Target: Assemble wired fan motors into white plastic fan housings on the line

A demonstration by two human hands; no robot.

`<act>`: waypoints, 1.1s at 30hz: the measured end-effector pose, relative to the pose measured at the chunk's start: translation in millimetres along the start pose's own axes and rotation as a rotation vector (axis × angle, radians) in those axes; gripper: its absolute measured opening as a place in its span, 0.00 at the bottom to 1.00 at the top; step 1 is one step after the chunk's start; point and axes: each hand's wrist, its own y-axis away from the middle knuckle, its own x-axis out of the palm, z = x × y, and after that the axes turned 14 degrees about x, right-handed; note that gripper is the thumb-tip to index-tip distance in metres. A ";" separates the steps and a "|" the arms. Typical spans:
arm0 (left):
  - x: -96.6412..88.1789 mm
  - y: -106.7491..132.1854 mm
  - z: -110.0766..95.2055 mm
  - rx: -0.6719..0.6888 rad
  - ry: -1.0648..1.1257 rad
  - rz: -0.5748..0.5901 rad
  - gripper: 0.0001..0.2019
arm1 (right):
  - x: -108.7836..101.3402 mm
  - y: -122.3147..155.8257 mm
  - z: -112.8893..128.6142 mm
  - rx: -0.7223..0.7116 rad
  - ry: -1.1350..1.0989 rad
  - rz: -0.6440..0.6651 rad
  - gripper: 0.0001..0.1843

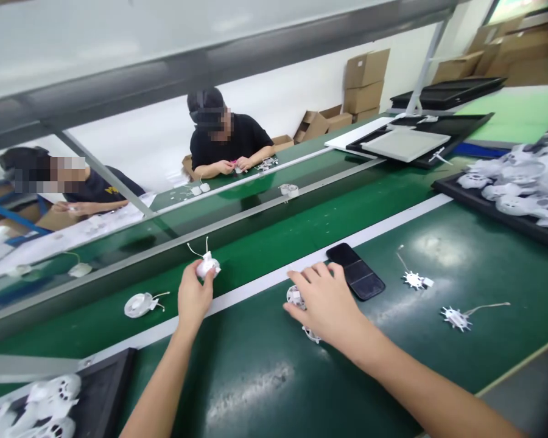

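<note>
The left hand [194,296] pinches a wired white plastic part [208,265]; the right hand [323,302] lies spread over another part [295,297], near a phone [355,271]. A far-right tray [466,204] holds a heap of white parts [516,182].

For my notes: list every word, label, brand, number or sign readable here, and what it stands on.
No words can be read.
Yellow print on a dark T-shirt: too blurred to read.
Cardboard boxes: no readable marks.
White plastic part in the left hand: no text seen.

Green workbench [493,261], black phone [355,271], white parts [455,317]
</note>
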 end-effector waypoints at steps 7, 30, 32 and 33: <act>-2.8 16.2 -6.8 0.246 -0.207 0.073 0.26 | 14.0 -0.9 -3.6 -0.143 -0.103 0.115 0.10; -17.7 109.8 -25.1 0.594 0.114 0.505 0.08 | 34.6 22.2 18.0 -0.265 -0.190 0.531 0.23; -16.8 109.0 -24.4 0.617 0.062 0.510 0.07 | 34.9 21.2 17.6 -0.285 -0.195 0.538 0.24; -15.5 108.6 -24.0 0.631 0.038 0.516 0.07 | 34.6 20.6 17.9 -0.295 -0.201 0.542 0.24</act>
